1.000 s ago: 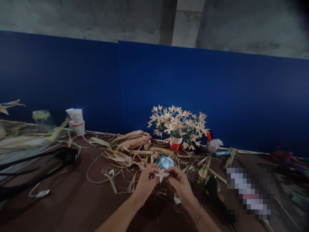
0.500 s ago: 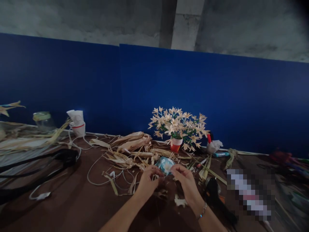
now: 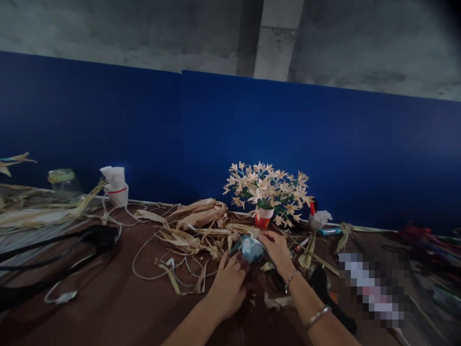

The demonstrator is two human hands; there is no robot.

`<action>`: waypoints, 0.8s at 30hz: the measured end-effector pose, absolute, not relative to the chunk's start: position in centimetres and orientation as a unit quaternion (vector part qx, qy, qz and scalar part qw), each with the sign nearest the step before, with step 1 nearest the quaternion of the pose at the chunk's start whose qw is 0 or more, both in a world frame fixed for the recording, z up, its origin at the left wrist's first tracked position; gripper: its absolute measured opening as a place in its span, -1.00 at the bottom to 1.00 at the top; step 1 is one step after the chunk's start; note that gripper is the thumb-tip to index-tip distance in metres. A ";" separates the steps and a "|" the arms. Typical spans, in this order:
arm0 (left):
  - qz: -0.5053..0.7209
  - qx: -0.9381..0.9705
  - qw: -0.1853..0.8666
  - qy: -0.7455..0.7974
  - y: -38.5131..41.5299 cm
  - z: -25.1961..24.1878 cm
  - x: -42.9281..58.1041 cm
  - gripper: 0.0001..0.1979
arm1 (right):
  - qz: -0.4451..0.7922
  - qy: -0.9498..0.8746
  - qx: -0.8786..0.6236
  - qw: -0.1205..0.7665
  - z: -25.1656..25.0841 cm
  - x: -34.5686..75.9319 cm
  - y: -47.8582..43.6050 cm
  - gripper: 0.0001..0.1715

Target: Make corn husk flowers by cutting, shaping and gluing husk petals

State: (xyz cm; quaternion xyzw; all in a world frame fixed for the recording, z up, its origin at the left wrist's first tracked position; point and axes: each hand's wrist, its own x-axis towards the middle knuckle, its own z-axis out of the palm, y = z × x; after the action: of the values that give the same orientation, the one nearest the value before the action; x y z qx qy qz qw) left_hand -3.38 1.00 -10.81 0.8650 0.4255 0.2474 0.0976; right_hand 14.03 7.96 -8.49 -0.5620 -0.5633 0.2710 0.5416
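My left hand [image 3: 230,281] is low over the table, its fingers stretched forward and apart, beside a shiny light-blue round thing [image 3: 252,249] whose kind I cannot tell. Just beyond that round thing, my right hand [image 3: 276,247] has its thumb and fingers drawn together at pale husk pieces [image 3: 254,232]; what lies between the fingertips is too small to make out. Right behind stands a red and white cup [image 3: 263,218] full of cream husk flowers [image 3: 266,185] on green stems.
Dried corn husks [image 3: 201,214] and a loose white cord [image 3: 139,274] lie to the left. A wrapped white cup [image 3: 117,190], a glass jar [image 3: 65,182] and black straps [image 3: 101,238] are farther left. On the right are a black-handled tool [image 3: 329,298] and a blurred-out item [image 3: 374,290].
My right hand has moved forward, away from the left, toward the flower cup. My left hand has turned palm down with its fingers extended. The pale flower between the hands has left that spot.
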 end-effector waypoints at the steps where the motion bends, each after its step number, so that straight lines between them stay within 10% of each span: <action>1: 0.251 0.863 0.099 0.427 1.0 -10.8 -3.3 -0.65 | 0.270 -0.563 -0.563 0.541 -8.5 14.0 8.0 -0.66; 14: 0.687 0.377 0.457 0.421 4.3 -9.0 -6.4 -0.72 | 0.268 -0.546 -0.561 0.561 -8.6 14.9 7.5 -0.61; 24: 0.735 0.221 0.557 0.316 5.5 -8.1 -8.6 -0.75 | 0.296 -0.563 -0.595 0.492 -9.4 14.6 8.1 -0.70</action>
State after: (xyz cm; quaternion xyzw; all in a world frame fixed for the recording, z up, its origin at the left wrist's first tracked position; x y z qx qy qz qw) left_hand -8.56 5.49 -8.09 0.2209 0.3159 0.7354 0.5573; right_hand 14.57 8.11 -9.44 -0.5945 -0.5632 0.2962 0.4915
